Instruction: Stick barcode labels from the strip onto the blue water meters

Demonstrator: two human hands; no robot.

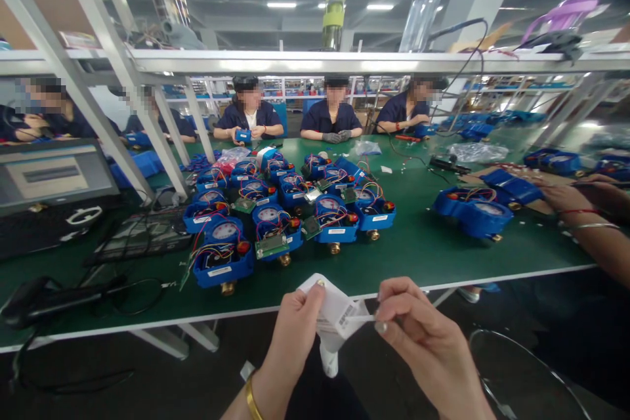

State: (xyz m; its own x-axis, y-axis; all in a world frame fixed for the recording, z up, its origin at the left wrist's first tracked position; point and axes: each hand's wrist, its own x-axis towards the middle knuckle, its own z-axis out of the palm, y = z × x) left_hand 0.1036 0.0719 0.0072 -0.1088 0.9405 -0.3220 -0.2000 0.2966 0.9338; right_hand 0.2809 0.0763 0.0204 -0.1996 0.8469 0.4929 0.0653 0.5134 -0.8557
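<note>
In front of the table edge, my left hand (295, 321) grips a white strip of barcode labels (331, 305), thumb on top. The strip's tail hangs below, curled at its end. To the right, my right hand (418, 335) pinches a small white label (361, 319) by its end, between thumb and fingers. The label stretches to the strip; whether it is fully off the backing I cannot tell. Beyond my hands stand several blue water meters (336, 220) with open housings, coloured wires, green circuit boards and brass fittings. Some carry white labels on their fronts.
A barcode scanner (34, 302) and a laptop (54, 177) are at left. Another person's arm (585, 210) reaches in at right, by more blue meters (475, 210). Several co-workers sit across the green table (394, 269). A metal shelf (295, 63) with bottles spans above.
</note>
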